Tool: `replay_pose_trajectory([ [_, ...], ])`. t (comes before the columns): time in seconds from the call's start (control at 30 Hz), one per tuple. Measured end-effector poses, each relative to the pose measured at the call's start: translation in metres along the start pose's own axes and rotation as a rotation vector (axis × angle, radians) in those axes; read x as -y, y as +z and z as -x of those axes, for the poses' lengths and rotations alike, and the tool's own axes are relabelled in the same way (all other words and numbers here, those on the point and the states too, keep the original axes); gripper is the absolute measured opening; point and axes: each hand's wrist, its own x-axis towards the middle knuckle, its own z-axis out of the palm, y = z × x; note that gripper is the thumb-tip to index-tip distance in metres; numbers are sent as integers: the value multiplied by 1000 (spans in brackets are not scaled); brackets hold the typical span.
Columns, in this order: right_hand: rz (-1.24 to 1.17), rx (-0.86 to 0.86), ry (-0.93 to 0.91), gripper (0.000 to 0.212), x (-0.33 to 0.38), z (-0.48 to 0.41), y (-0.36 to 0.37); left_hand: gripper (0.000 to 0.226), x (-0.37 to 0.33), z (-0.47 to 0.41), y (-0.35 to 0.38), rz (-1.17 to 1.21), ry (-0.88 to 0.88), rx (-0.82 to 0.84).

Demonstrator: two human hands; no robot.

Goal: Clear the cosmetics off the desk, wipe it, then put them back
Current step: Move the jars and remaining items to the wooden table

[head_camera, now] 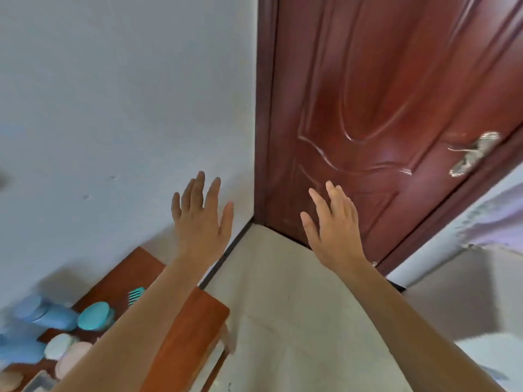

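Both my hands are raised in front of me with fingers straight and spread, holding nothing. My left hand [199, 213] is in front of the white wall, my right hand [334, 219] in front of the door. The brown wooden desk [186, 335] lies at the lower left, partly under my left forearm. On it stand cosmetics: a blue bottle [46, 315], a teal round jar [94, 315], a teal comb [135, 295], a white round jar [58, 346] and a pink round container [72, 360]. The view is blurred.
A reddish-brown door [382, 108] with a metal handle [472, 154] stands shut ahead on the right. A white wall [113, 108] fills the left. Pale floor [297, 321] stretches between desk and door. A grey-white surface [467, 301] lies at the right.
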Motion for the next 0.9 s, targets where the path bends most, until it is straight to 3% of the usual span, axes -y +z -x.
replay_pose_trajectory([
  [0.3,124,-183,292,54,-246,143,-186,54,-338,37,44,253,318,29],
  [0.47,208,-230,521,54,-370,246,-273,55,-517,88,80,353,523,167],
  [0.67,259,-263,792,55,-479,336,-327,54,-676,131,128,347,857,288],
  [0.9,329,-164,990,64,-616,397,-345,56,-823,175,226,402,1006,450],
])
